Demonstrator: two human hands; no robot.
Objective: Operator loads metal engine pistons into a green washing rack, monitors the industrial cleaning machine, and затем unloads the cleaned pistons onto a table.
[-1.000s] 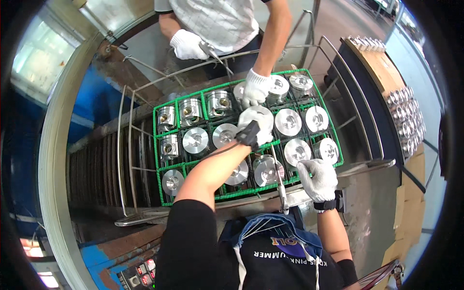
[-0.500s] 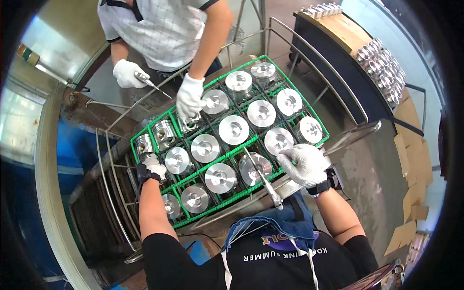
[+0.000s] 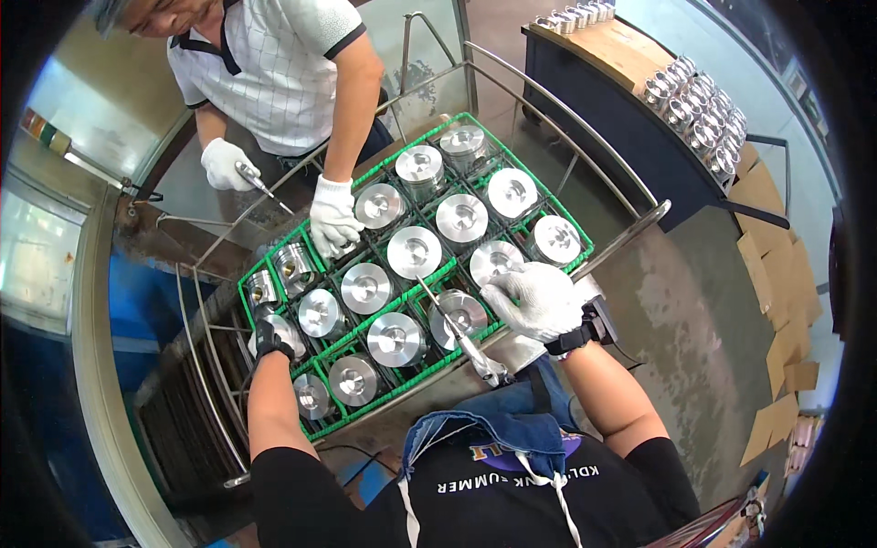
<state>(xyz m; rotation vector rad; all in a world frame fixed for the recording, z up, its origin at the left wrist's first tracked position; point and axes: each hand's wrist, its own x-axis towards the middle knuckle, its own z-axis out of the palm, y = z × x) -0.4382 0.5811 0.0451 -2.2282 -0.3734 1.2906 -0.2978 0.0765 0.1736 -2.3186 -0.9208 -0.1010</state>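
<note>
Silver pistons (image 3: 396, 340) stand in the compartments of a green-edged wire rack (image 3: 379, 409), most with their round crowns up. My left hand (image 3: 277, 337), in a white glove, closes over a piston at the rack's left end; its fingertips are partly hidden. My right hand (image 3: 534, 301), also gloved, hovers over the rack's near right side with bent fingers apart and nothing visible in them. It partly covers one piston (image 3: 494, 260). Just left of it, a slim metal tool with a long thin tip (image 3: 457, 332) lies slanting across the rack's near edge, apart from the hand.
Across the rack, a co-worker's gloved hand (image 3: 334, 219) reaches onto a piston; the other hand (image 3: 227, 166) holds a thin pointed tool (image 3: 263, 189). Metal rails (image 3: 603, 146) surround the rack. A dark table (image 3: 603, 110) with more pistons stands far right. Flattened cardboard (image 3: 772, 301) lies right.
The rack and pistons appear shifted left in view. The slim tool's tip shifted left a little more than they did. My left hand stays at the rack's left end, my right over its right side.
</note>
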